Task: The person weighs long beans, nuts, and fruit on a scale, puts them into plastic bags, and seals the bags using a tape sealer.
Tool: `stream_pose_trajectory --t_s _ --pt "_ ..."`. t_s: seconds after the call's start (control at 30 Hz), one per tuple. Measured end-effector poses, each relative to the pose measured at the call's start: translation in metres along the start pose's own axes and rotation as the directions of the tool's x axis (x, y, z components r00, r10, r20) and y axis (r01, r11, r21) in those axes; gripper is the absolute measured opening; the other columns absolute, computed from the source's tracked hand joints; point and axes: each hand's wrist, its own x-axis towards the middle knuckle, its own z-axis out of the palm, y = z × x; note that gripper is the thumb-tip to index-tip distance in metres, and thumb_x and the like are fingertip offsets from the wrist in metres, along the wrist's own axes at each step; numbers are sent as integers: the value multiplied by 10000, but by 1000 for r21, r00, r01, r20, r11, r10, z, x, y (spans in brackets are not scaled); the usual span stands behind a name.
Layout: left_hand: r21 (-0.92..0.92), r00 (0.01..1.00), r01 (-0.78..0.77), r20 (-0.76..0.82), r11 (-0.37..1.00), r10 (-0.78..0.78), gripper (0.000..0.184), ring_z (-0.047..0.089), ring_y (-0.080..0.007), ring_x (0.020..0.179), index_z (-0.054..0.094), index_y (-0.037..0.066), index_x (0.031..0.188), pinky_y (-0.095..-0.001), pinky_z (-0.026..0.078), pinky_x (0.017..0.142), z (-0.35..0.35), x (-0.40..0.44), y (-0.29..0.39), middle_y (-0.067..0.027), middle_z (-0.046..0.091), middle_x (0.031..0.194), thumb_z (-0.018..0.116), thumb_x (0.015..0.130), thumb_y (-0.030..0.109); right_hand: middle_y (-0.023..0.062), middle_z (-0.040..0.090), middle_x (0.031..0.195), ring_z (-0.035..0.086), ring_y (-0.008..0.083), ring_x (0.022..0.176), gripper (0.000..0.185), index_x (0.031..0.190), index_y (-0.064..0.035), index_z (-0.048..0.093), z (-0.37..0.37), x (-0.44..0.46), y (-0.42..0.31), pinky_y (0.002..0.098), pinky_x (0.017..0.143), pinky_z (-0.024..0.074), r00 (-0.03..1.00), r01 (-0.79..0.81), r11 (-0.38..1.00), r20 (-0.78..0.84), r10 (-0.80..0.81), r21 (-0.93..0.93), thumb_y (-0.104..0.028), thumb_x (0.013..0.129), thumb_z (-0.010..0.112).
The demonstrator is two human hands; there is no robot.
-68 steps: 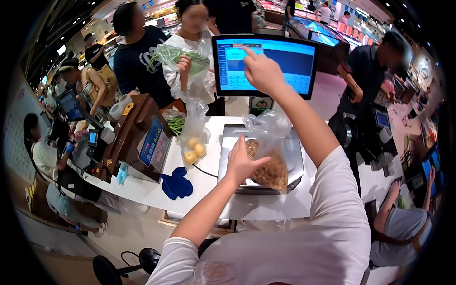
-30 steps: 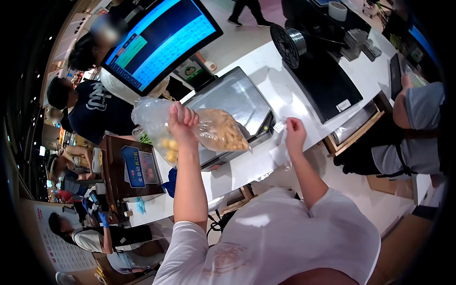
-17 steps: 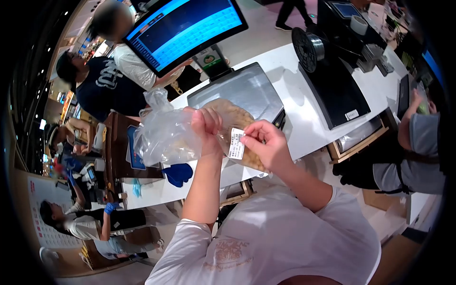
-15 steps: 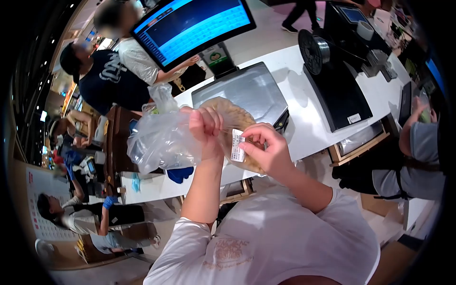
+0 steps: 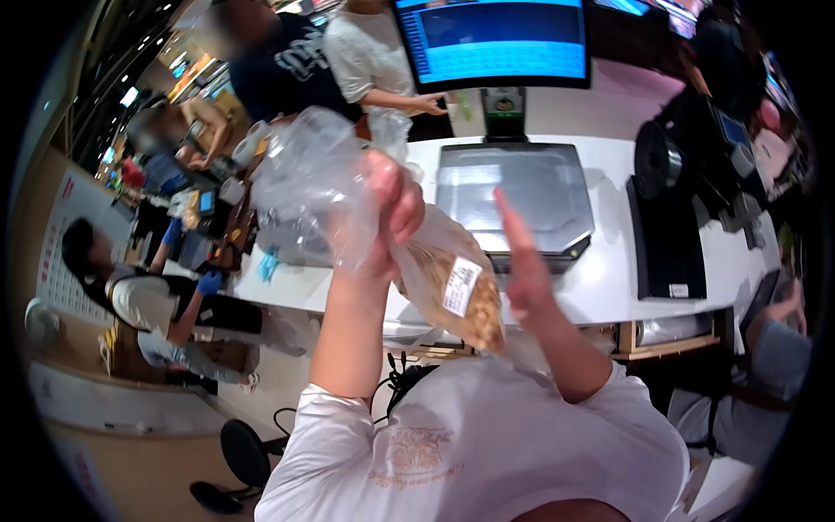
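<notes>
My left hand [image 5: 391, 213] is closed around the gathered neck of a clear plastic bag [image 5: 448, 283], whose loose top puffs out above the fist. Tan, lumpy pieces of food fill the bag's lower part; their exact kind is unclear. A white printed label [image 5: 461, 285] sticks to the bag's side. Just right of the bag, my right hand [image 5: 527, 265] is apart from it, fingers stretched upward and smeared by motion, with nothing seen in it. Behind the hands lies a weighing scale with a flat metal plate [image 5: 513, 187] on the white counter [image 5: 609, 296].
A lit screen [image 5: 496, 43] stands behind the scale. To the right on the counter are a black flat device [image 5: 665, 244] and a dark reel [image 5: 657, 161]. People stand across the counter, and a person with blue gloves [image 5: 209, 283] is at the left.
My right hand has come off the label and moved right, fingers now straight. The bag hangs more upright from my left hand, label on it. The view has turned.
</notes>
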Motion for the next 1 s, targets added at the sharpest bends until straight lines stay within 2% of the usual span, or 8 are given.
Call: stream_pose_trajectory --t_s 0.1,0.13,0.27,0.47,0.6,0.77,0.87,1.0 --pt "230 993 112 -51 967 -103 321 349 -67 438 405 162 750 -192 286 440 -5 -11 23 53 357 541 576 935 361 194 332 1466 337 288 1352 1033 1443 -6 262 7 68 -30 376 1102 274 966 -43 999 254 47 -21 -578 724 735" --pt "456 989 124 -125 881 -74 195 515 -121 548 531 115 859 -228 431 534 -22 -17 26 -5 521 644 598 919 288 170 422 1380 417 276 1267 927 1380 -3 352 24 86 -40 368 1058 322 834 -184 983 533 146 20 -536 732 746" --pt "968 995 -51 29 245 94 450 605 -184 958 561 69 1270 -341 497 827 -58 -40 53 -77 649 1075 642 848 199 81 649 966 597 206 967 416 1027 16 613 111 108 -9 340 902 448 439 -354 929 897 62 109 -296 789 752" --pt "606 913 339 -395 720 -97 253 625 -165 779 643 25 1018 -321 500 698 -118 -97 120 -42 652 887 706 827 179 97 651 879 652 185 830 190 1004 2 582 227 73 41 319 763 519 362 -761 594 931 51 263 -156 908 628" --pt "756 880 334 -464 563 101 238 647 -205 725 676 49 971 -326 512 677 -190 -150 140 -74 676 864 712 796 206 118 658 807 635 244 739 224 917 -18 610 298 46 66 352 686 482 550 -499 866 769 325 -9 -239 914 567" --pt "808 793 542 -402 -230 458 206 646 -312 760 683 68 870 -378 513 664 -251 -155 150 -106 670 833 701 730 219 149 634 746 600 323 752 237 810 -18 594 365 45 104 415 794 428 841 51 964 532 100 -261 -215 915 513" --pt "653 848 478 -168 -588 502 154 620 -320 732 668 99 814 -426 484 659 -267 -134 163 -75 634 768 686 704 205 152 607 802 551 380 853 237 751 -20 593 407 50 126 473 839 383 967 32 943 247 54 -330 -203 883 522" --pt "576 882 399 -27 -714 471 127 618 -272 821 653 101 786 -396 441 708 -317 -112 174 -70 632 792 658 700 194 145 588 892 548 354 946 246 799 -37 630 439 68 145 487 969 342 977 -159 926 81 198 -344 -238 888 519"
